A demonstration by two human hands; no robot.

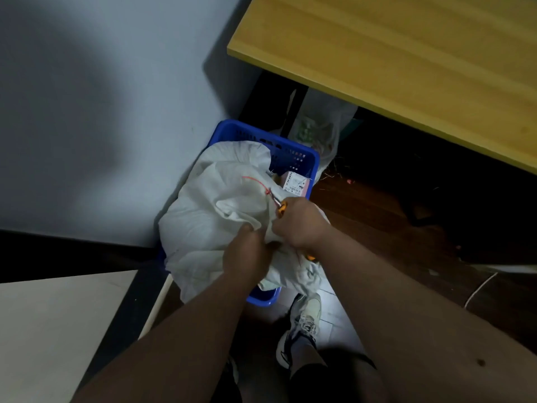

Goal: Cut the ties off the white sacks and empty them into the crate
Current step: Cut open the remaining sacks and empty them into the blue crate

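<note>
A white woven sack [209, 216] lies across the blue plastic crate [293, 154] on the floor by the wall. A thin red tie [257, 183] runs over the sack's gathered neck. My left hand [247, 255] grips the bunched sack fabric near its mouth. My right hand [297, 225] holds an orange-handled cutter [282, 207], its tip at the red tie's knot. A labelled package [296, 184] shows inside the crate beyond the sack.
A yellow wooden table [406, 59] overhangs at the upper right, with a clear plastic bag [319, 126] beneath it. A pale wall is on the left, a light board [58, 330] at lower left. My shoe [302, 321] stands just behind the crate on dark wooden floor.
</note>
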